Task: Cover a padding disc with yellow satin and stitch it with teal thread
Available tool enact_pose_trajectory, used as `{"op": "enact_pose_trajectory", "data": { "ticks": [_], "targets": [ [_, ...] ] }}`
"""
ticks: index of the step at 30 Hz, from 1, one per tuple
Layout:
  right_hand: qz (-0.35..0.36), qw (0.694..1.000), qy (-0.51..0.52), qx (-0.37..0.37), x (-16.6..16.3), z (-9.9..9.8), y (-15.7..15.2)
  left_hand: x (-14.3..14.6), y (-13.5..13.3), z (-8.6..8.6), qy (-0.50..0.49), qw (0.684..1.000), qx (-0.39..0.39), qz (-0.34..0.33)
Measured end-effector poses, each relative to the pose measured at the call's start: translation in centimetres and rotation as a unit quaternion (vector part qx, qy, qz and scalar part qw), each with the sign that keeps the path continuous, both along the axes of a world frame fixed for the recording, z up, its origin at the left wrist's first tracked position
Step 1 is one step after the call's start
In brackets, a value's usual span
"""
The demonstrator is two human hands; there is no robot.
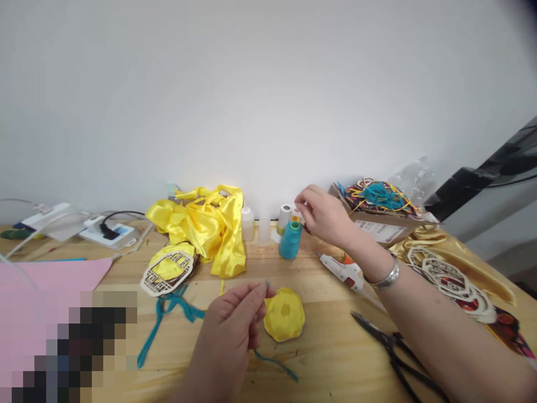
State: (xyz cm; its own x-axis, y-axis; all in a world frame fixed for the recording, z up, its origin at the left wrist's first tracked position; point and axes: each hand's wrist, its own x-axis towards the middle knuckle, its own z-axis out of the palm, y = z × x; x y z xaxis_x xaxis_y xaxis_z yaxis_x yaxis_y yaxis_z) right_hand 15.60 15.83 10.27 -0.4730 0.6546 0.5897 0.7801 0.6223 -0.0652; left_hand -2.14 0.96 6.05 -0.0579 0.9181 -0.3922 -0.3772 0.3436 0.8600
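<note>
My left hand (230, 330) is near the table's front, its thumb and fingers pinched on the end of a thin teal thread (274, 364) that trails down to the wood. Right beside it lies a small round yellow fabric piece (285, 314). My right hand (323, 215), with a silver bangle on the wrist, reaches to the back of the table above a teal thread spool (290, 239). Its fingers are pinched together; what they hold is too small to make out. A white spool (285, 215) stands just behind the teal one.
Yellow satin cloth (210, 224) is heaped at the back, with a wooden fretwork piece (168, 271) in front. A glue gun (344, 270), black pliers (394, 347), a cardboard box of cords (377, 201), gold fabric with fretwork pieces (453, 280), pink paper (37, 302) and a power strip (109, 230) surround the work area.
</note>
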Motion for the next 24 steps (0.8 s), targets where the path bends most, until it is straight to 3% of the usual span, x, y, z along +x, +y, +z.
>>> {"op": "enact_pose_trajectory", "data": {
  "ticks": [5, 9, 12, 15, 18, 19, 21, 23, 24],
  "targets": [
    [-0.076, 0.988, 0.120, 0.055, 0.7, 2.1, 0.4, 0.2, -0.4, 0.3, -0.011, 1.000, -0.010, 0.000],
    [-0.118, 0.960, 0.241, 0.085, 1.9, 4.5, -0.8, 0.4, -0.6, 0.3, 0.001, 1.000, -0.023, 0.001],
    [-0.153, 0.958, 0.233, 0.072, 4.0, 4.9, -2.3, 0.4, -0.7, 0.0, -0.002, 0.999, -0.033, -0.003],
    [-0.162, 0.985, 0.045, -0.045, 6.5, 3.5, -4.2, 0.4, -1.0, -0.4, -0.005, 0.999, -0.047, -0.008],
    [-0.194, 0.961, -0.156, -0.117, 7.9, 1.1, -6.9, 0.4, -1.3, -0.6, -0.034, 0.997, -0.069, -0.011],
    [-0.212, 0.957, -0.163, -0.108, 7.7, 0.3, -7.9, 0.5, -1.4, -0.7, -0.049, 0.996, -0.079, -0.012],
    [-0.193, 0.972, -0.084, -0.101, 6.6, -1.0, -10.1, 0.5, -1.5, -0.6, -0.074, 0.992, -0.099, -0.021],
    [-0.082, 0.983, 0.057, -0.154, 4.6, -2.0, -12.1, 0.7, -1.6, -0.5, -0.082, 0.989, -0.115, -0.036],
    [-0.020, 0.973, 0.117, -0.197, 3.5, -2.4, -13.0, 0.8, -1.7, -0.5, -0.079, 0.988, -0.122, -0.044]
  ]
}}
